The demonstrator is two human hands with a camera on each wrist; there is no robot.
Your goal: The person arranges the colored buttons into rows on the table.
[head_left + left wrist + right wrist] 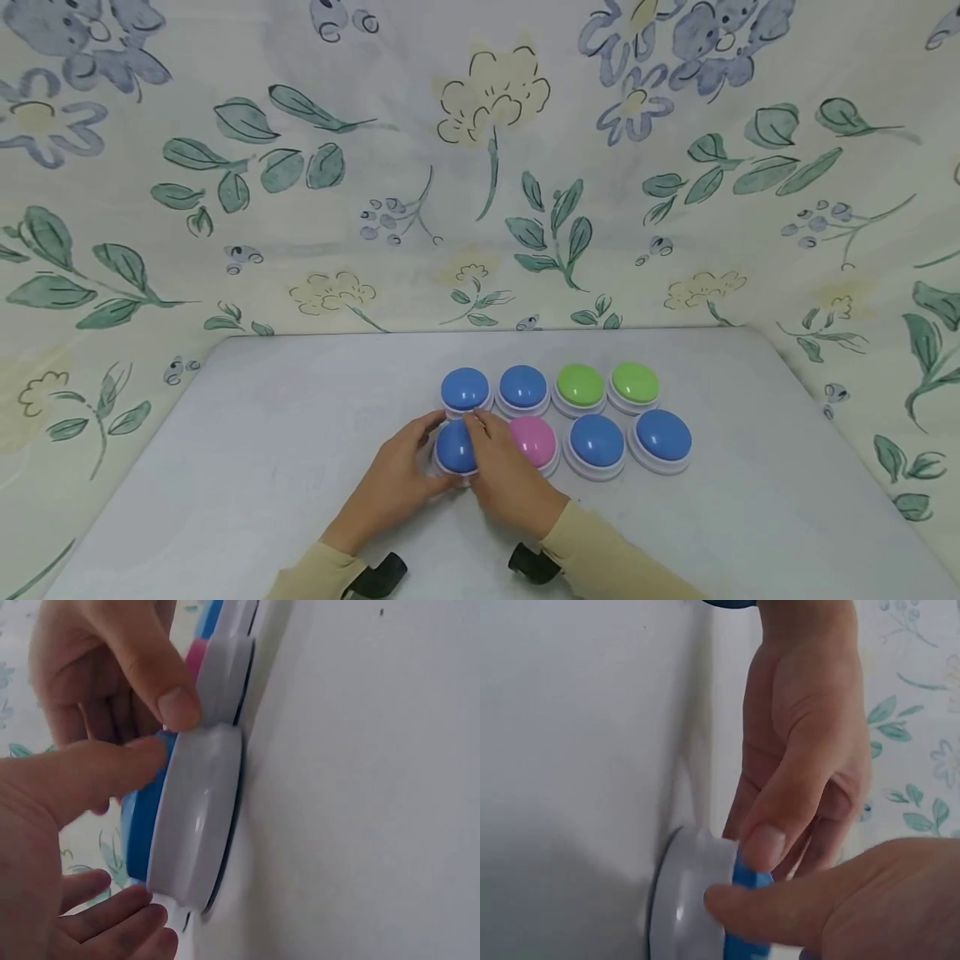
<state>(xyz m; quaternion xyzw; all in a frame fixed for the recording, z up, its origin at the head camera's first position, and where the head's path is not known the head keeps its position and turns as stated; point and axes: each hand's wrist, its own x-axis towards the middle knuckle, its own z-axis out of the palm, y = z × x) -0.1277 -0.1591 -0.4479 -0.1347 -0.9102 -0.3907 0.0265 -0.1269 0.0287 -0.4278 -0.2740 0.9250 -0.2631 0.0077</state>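
Note:
At the near left end of a two-row cluster, a blue dome push button [455,448] with a white base sits between both hands. My left hand [393,479] grips it from the left, the thumb at its near side and the fingers around its far side. From the right, my right hand [510,479] holds the same button, its thumb on the rim in the right wrist view; its other fingers are partly hidden. A pink button [534,441] stands just right of that hand, partly covered by it. In the left wrist view, the blue button's white base [196,817] rests against the table.
Behind stand two blue buttons [523,387] and two green buttons [580,385] in a row. Two more blue buttons [663,435] are at the front right. All sit on a white table [300,417], with a floral cloth [405,275] behind and beside it.

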